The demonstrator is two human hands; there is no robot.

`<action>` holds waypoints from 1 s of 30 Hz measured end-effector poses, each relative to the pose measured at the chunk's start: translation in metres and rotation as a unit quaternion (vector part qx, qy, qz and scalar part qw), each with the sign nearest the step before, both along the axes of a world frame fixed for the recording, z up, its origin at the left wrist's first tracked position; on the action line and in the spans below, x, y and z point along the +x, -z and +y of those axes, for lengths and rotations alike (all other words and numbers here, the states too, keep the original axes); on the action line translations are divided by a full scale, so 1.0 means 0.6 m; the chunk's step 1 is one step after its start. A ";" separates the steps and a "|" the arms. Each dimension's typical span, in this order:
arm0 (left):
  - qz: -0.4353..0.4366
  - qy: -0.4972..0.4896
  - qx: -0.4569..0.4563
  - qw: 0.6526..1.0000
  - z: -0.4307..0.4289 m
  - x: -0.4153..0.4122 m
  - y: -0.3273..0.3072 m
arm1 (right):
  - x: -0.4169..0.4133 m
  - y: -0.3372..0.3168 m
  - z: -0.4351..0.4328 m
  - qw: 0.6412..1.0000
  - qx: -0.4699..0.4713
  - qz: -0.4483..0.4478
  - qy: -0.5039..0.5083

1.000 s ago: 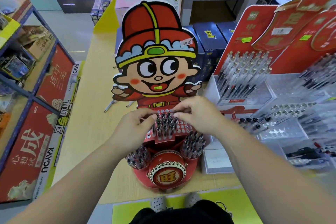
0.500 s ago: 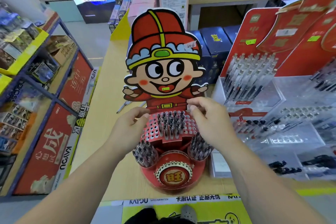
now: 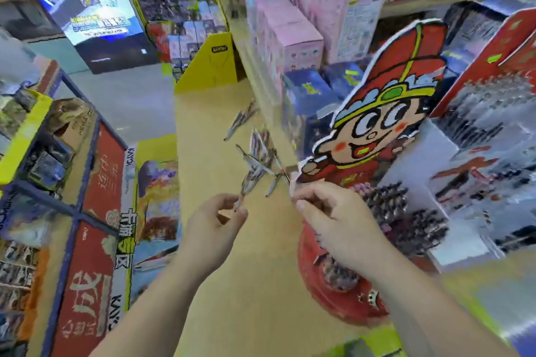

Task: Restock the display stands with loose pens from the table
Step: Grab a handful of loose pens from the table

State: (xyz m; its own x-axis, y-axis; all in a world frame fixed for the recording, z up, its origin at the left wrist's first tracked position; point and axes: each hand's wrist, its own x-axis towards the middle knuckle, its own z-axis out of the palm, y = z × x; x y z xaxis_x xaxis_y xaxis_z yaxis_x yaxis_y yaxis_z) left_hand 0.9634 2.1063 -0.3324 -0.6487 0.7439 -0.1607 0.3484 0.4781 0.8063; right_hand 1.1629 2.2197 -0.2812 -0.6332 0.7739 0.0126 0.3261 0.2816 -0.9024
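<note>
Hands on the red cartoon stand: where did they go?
Both hands left the red cartoon-boy pen stand and moved left toward the loose grey pens on the wooden table. The left hand now touches one pen's end; blur hides any grip. The right hand hovers curled nearby. The stand stayed put, pens still in it.

Your one head-worn camera looks forward and down at a tilt, close over the wooden table [image 3: 261, 269] and the cartoon display stand [image 3: 385, 113].
</note>
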 end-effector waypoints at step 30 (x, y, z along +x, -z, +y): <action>0.084 0.354 -0.126 0.923 0.208 -0.492 0.158 | -0.384 0.240 -0.021 0.902 -0.145 -0.235 0.332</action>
